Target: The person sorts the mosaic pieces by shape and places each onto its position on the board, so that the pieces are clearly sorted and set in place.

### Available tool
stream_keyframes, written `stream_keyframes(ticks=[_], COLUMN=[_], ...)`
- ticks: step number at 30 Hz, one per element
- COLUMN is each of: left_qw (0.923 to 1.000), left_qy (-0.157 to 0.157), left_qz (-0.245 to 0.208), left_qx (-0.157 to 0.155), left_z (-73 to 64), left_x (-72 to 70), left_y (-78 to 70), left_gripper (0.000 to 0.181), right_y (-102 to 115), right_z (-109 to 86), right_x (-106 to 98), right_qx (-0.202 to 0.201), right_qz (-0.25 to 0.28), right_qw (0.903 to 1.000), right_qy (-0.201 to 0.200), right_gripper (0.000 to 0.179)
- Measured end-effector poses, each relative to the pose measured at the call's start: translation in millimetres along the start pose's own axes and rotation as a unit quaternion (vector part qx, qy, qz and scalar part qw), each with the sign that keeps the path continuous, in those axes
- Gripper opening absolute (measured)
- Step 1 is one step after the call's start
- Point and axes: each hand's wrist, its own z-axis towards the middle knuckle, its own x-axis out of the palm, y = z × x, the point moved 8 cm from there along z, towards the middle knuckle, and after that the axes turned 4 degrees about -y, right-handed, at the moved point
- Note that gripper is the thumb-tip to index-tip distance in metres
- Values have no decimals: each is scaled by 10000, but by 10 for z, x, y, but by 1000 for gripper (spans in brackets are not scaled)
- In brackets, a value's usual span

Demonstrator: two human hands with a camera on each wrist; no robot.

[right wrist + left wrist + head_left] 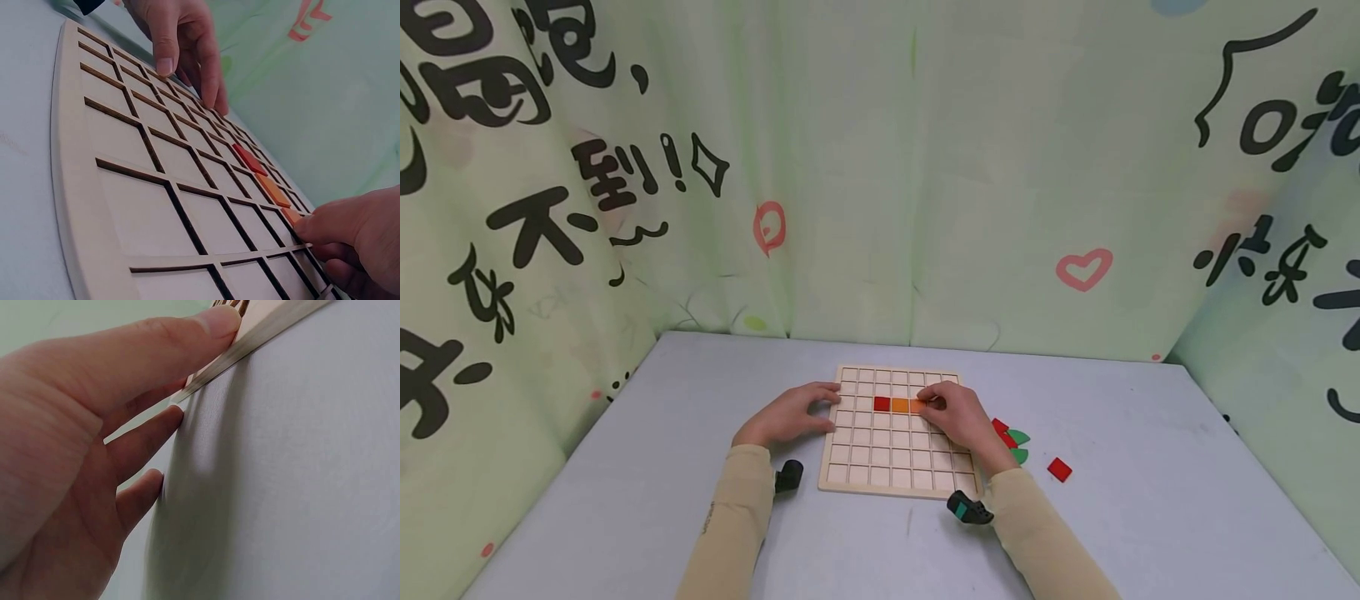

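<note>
A pale wooden grid board (887,490) lies on the table, its cells framed by thin raised strips. A red square tile (882,404) and an orange square tile (899,406) sit side by side in one row of cells. Just right of them, my right hand (958,414) pinches a second orange tile (290,217) at its cell, thumb on it and part of it covered by the fingers. My left hand (793,414) rests at the board's left edge, thumb (219,324) and fingers spread and fairly straight along the rim.
Right of the board, partly behind my right wrist, lie red tiles (1000,426) and green rounded pieces (1019,436). A single red tile (1060,470) lies farther right on the white table (1150,517). A printed curtain (985,208) hangs around the back and sides.
</note>
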Motion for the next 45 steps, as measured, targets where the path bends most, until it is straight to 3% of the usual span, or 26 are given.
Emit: stream_keyframes(ticks=[6,20,32,45], left_qw=[9999,10000,10000,10000], left_qy=[-29,-16,-17,-37], left_qz=[16,-36,-27,3], left_qx=[117,-65,21,24], left_z=[7,12,7,1], left_x=[-12,20,11,0], left_y=[-1,21,24,-4], left_gripper=[41,42,42,42], right_y=[9,-62,-175,-445], right_z=[10,-42,-208,-596], right_x=[2,-86,-390,-860], right_qx=[-39,236,386,638], right_qz=[-6,121,-25,-317], right_qw=[10000,9995,9988,9969], right_qy=[-38,-169,-299,-325], right_gripper=[20,22,25,33])
